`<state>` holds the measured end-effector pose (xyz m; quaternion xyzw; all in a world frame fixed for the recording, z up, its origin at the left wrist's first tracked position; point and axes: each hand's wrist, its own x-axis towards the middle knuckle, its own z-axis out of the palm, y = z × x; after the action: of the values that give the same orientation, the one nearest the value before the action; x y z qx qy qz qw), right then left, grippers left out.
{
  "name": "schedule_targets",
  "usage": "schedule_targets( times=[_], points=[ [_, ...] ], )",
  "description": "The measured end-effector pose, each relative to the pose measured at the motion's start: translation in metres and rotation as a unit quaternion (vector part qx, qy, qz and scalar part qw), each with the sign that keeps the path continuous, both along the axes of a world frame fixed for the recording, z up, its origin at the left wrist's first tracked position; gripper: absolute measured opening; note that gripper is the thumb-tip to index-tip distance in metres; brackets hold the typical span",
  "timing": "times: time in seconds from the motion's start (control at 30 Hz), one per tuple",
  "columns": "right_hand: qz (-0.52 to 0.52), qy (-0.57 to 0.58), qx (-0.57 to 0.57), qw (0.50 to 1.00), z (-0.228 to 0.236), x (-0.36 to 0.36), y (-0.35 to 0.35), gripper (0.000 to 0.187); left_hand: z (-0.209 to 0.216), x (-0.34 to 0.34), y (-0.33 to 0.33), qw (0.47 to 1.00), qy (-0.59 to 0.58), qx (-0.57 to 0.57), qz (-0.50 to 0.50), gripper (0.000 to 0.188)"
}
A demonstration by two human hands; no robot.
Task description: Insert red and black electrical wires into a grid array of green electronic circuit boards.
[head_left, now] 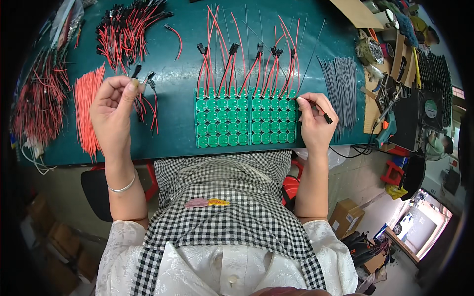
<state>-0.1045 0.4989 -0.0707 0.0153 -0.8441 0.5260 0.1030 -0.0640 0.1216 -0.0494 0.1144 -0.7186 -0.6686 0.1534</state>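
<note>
In front of me lies a panel of round green circuit boards (222,117). Along its far edge stand several red and black wires with black plugs (233,48). My left hand (114,106) is raised at the left, thumb and fingertips pinched on a black plug connector (137,72). Close by, a few wired connectors (153,93) lie on the table. At the panel's right edge, my right hand (318,118) pinches a wired connector, its red lead pointing at the boards. The black plug (328,118) of that connector pokes out beside the fingers.
Red wires (88,111) lie bundled at the left and dark grey wires (339,93) at the right. A pile of plug leads (128,32) sits at the back left of the green table (173,143). A green-handled tool (388,129) and cardboard stand at the right.
</note>
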Motion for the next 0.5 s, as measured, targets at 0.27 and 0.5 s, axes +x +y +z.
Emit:
schedule_targets(
  times=[0.27, 0.5],
  points=[
    [0.003, 0.007, -0.003, 1.000, -0.001, -0.002, 0.000, 0.005, -0.013, 0.008, 0.011, 0.994, -0.066, -0.082, -0.004, 0.009],
    [0.007, 0.009, -0.006, 1.000, 0.000, -0.002, -0.002, 0.006, -0.014, 0.011, 0.024, 0.971, -0.107, -0.212, 0.023, 0.012]
  ],
)
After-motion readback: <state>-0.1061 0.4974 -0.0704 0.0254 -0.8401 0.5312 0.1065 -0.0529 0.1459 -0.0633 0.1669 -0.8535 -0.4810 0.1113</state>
